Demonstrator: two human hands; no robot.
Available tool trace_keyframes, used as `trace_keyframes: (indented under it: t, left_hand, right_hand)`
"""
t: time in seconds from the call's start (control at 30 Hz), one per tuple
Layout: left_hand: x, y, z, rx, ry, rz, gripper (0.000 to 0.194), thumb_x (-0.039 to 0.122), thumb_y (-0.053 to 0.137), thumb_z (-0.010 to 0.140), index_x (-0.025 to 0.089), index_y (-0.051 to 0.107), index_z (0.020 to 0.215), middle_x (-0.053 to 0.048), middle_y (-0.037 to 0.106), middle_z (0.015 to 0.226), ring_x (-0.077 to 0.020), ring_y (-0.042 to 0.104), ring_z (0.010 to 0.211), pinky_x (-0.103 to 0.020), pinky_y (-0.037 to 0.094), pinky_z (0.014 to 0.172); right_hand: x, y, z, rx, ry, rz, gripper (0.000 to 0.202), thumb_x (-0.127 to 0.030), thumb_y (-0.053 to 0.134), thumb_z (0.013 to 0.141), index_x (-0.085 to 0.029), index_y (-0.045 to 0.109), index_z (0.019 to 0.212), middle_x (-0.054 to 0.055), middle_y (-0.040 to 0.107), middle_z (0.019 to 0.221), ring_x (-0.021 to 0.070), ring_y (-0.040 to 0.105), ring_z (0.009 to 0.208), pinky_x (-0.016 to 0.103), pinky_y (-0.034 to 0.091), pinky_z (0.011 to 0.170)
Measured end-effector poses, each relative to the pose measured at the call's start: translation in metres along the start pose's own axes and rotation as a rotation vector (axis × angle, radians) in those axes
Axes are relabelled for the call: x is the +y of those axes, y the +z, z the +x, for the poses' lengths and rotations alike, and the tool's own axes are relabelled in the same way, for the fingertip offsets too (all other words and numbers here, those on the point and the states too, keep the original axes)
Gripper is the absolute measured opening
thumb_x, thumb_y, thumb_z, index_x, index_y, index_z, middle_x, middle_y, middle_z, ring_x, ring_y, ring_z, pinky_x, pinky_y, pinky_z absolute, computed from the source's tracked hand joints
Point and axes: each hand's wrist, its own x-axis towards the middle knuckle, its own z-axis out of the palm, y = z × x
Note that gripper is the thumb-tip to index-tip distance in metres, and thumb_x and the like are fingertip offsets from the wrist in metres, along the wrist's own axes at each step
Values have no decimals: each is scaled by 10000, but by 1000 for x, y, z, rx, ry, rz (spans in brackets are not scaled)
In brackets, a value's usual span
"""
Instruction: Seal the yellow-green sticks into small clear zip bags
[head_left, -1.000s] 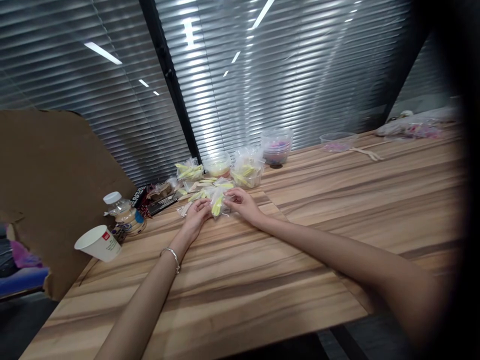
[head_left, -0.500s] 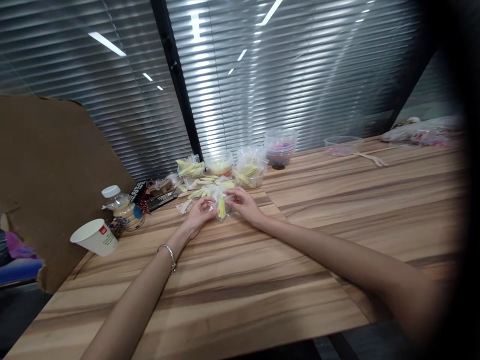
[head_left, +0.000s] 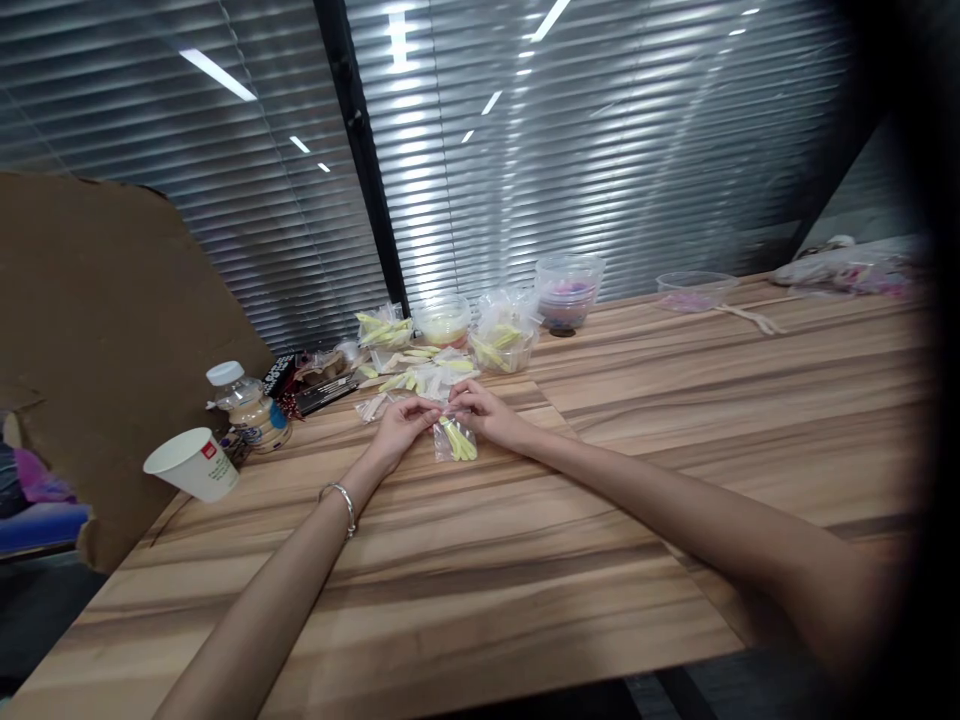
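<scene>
A small clear plastic bag (head_left: 456, 440) with several yellow strips inside lies at the middle of the wooden table (head_left: 480, 560). Both hands pinch its upper edge. My left hand (head_left: 405, 428) grips from the left, fingertips together, a silver bangle on its wrist. From the right, my right hand (head_left: 486, 412) has its thumb and fingers closed on the same edge. Just behind the hands lie loose yellow strips (head_left: 409, 380) and more clear bags. What exactly the yellow pieces are is too small to make out.
Behind stand a tub of bagged yellow pieces (head_left: 504, 345), a round tub (head_left: 444, 322) and stacked clear tubs (head_left: 568, 292). To the left are a paper cup (head_left: 193, 465), a bottle (head_left: 244, 400) and a cardboard sheet (head_left: 112, 330). A shallow clear container (head_left: 694, 290) sits back right.
The bag now lies flatter and nearer to me, its yellow strips below the hands. My hands have come closer together at its upper edge. The view has shifted slightly.
</scene>
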Motion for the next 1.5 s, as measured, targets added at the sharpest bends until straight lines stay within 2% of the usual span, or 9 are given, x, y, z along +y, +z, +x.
trace_keyframes:
  t: [0.17,0.3,0.4,0.67,0.87,1.1,1.23,1.33,1.5]
  left_hand:
    - [-1,0,1,-16,-13,3,382,402,690,613,115,606,849,-49,633,851,-56,549,721,-164,442,672]
    - [-1,-1,3,34,10,-25,362,392,683,624,130,578,851,-28,604,841,-43,542,706,-155,439,659]
    - [-1,-1,3,45,18,-33,369,396,680,624,134,570,861,-26,593,810,-46,543,689,-168,447,661]
    - [5,2,-3,-43,-25,3,419,412,634,667,168,554,998,-19,596,809,-47,545,721,-166,434,712]
    - [5,2,-4,-39,-6,26,448,388,664,649,174,522,1017,-21,609,831,-52,551,775,-167,427,777]
    - [5,4,-5,-90,31,8,387,366,701,611,149,469,833,19,545,758,-8,492,676,-117,381,651]
    - [6,7,-4,-62,-25,24,406,413,661,646,159,516,927,10,567,764,-6,484,678,-118,379,667]
    - [5,6,-1,-51,-48,56,396,463,618,670,126,567,873,-8,574,780,-16,482,685,-134,388,670]
    - [4,2,-1,-44,14,148,400,481,604,674,95,587,781,-11,564,741,-30,476,693,-143,377,670]
  right_hand:
    - [6,0,0,-22,43,7,219,-351,540,823,-169,644,885,71,476,991,185,472,959,354,375,906]
    - [11,5,0,112,218,255,401,-372,625,751,-202,520,1099,29,521,880,149,511,821,284,429,740]
    - [10,6,0,100,305,395,449,-383,636,738,-204,475,1117,-1,520,785,121,508,722,236,408,639]
    - [-1,4,0,128,255,377,322,-334,626,741,-195,468,984,-28,495,693,101,476,625,214,378,566]
    - [-7,7,-3,62,198,322,353,-355,586,781,-190,468,1069,0,514,758,114,491,677,233,402,615]
    - [-8,7,-4,-62,198,309,353,-344,579,797,-185,435,1078,-4,493,778,104,472,676,224,387,616]
    - [-5,7,-2,44,197,388,334,-331,624,763,-194,417,987,-20,491,734,98,465,651,216,372,604]
    - [-6,7,-1,149,215,406,351,-344,636,748,-203,423,989,-32,459,696,99,452,633,216,374,592]
    - [-6,8,-2,115,225,337,352,-350,592,787,-204,453,1076,2,500,827,109,482,708,225,397,624]
